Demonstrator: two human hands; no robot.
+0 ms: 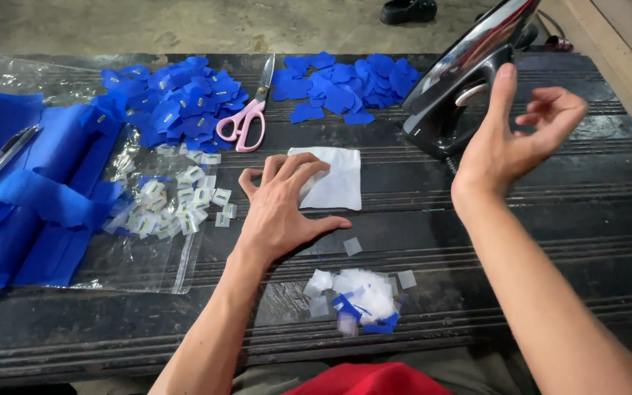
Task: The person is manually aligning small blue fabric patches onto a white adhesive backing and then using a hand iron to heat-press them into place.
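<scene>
Dark wood: I am looking down through the head camera at a grooved, dark workbench (550,241) where both of my bare hands are working.
Left hand: I am pressing my left hand (281,208) flat with the fingers spread; the fingertips are resting on the near left edge of a white cloth square (336,178), pinning it to the bench and gripping nothing.
Right hand: I am holding my right hand (515,139) raised above the bench, fingers loosely curled and apart, thumb up; it is pinching nothing and hanging just beside the iron.
Iron: a black and silver clothes iron (462,80) is standing tilted on its heel at the far right.
White cloth: it is lying near the middle of the bench, between the scissors and the iron.
Scissors: pink-handled scissors (246,117) are lying between two heaps of blue felt cutouts (184,102).
Left side: folded blue fabric (31,190) is sitting on a clear plastic bag (155,256) with small white tags (177,205) scattered over it.
Near edge: a little pile of white and blue scraps (360,296) is lying just in front of my left wrist.
</scene>
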